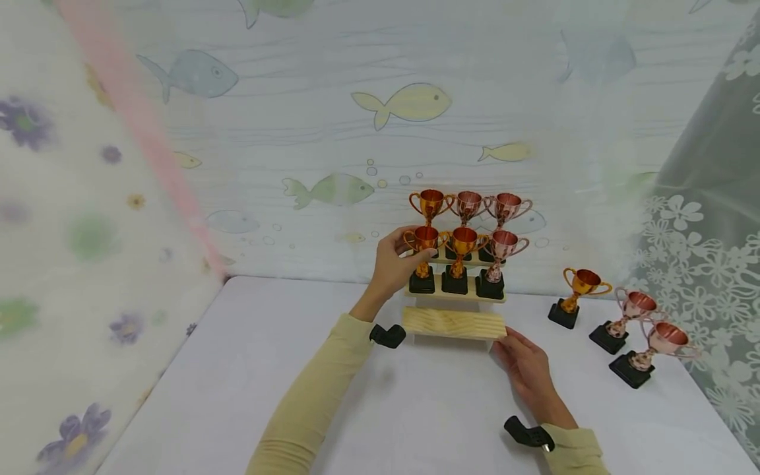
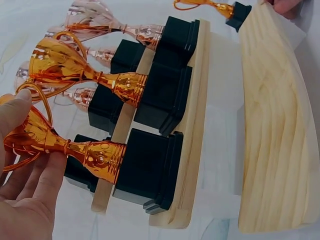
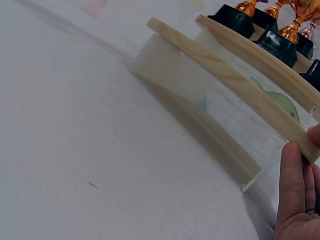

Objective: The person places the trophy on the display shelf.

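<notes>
A tiered wooden display stand holds two rows of small trophy cups on black bases. My left hand [image 1: 394, 262] grips the cup of the left gold trophy [image 2: 102, 157] on the middle tier, its base on the board. Beside it on that tier stand another gold trophy [image 1: 465, 241] and a pink one [image 1: 505, 245]. One gold trophy [image 1: 430, 202] and two pink ones fill the top tier behind. At the front, the lowest board [image 1: 454, 323] is bare; my right hand [image 1: 525, 367] holds its right end, thumb above and fingers below in the right wrist view.
On the table's right side stand a gold trophy [image 1: 584, 284] and two pink trophies [image 1: 638, 305]. A fish-print cloth [image 1: 332, 132] hangs right behind the stand. White cloth covers the table [image 1: 237, 396]. A lace-patterned sheer curtain [image 1: 712, 264] lies along the right edge.
</notes>
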A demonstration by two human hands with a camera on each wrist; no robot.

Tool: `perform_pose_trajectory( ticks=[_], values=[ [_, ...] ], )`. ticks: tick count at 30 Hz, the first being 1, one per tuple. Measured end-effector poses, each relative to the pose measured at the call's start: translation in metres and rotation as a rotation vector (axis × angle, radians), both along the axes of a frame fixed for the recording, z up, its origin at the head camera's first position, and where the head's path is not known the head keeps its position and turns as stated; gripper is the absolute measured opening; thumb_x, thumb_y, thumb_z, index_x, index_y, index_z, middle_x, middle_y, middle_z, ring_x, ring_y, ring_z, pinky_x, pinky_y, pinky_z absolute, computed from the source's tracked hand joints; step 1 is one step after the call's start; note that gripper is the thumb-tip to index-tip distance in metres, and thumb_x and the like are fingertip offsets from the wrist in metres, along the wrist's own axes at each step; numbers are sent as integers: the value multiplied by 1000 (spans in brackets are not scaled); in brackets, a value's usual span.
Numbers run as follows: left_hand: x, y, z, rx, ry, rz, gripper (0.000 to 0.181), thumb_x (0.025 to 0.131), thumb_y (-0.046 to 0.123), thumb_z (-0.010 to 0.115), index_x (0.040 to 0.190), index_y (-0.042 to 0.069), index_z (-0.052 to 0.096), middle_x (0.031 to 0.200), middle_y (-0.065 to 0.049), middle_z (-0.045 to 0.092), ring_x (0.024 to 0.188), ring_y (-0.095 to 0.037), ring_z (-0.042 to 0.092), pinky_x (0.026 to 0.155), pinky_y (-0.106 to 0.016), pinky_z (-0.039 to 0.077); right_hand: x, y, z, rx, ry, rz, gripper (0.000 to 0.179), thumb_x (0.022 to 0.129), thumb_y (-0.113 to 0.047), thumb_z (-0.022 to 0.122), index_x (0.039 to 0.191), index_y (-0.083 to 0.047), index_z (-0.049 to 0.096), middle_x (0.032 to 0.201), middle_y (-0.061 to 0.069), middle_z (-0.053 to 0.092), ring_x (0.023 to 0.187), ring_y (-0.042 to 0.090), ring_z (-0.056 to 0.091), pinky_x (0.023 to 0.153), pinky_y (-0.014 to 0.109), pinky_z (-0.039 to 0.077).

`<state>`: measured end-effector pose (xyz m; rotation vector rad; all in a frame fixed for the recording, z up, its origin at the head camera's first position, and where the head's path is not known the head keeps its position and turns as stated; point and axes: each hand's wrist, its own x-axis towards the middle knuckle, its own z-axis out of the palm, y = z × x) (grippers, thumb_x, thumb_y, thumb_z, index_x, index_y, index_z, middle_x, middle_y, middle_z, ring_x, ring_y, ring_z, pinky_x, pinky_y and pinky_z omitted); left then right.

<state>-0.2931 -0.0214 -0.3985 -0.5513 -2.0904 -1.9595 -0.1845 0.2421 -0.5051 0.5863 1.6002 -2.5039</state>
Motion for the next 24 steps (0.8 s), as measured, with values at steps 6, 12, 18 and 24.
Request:
perform_pose_trajectory(
  ticks=[6,12,18,24],
  values=[
    [8,-10,-2,35,12,-35,65,86,4,82,143,1,52,129,-19,62,119,-31,63,99,-32,57,2,-5,0,6,-1,-1,53,104,-7,50,155,-4,34,101,-15,66,102,1,67,103,21,51],
    [24,-36,-22,107,66,-45,75,84,-5,79,148,-6,42,145,-27,49,133,-43,51,111,-43,49,3,-10,-1,14,-10,-7,52,104,-8,51,154,-6,37,105,-13,64,101,1,67,102,21,51],
    [43,-58,-58,91,-27,48,54,87,-5,75,137,-5,54,132,-30,56,120,-47,59,101,-47,56,5,-7,3,100,-32,9,55,105,-13,54,156,-7,35,120,-9,57,101,-2,65,101,19,51],
    [62,-64,-86,33,-273,69,49,91,-4,68,137,-8,53,129,-31,57,108,-42,68,80,-32,64,16,12,13,330,1,185,62,107,-21,55,159,-1,29,142,3,52,99,-6,63,97,18,54]
  ],
)
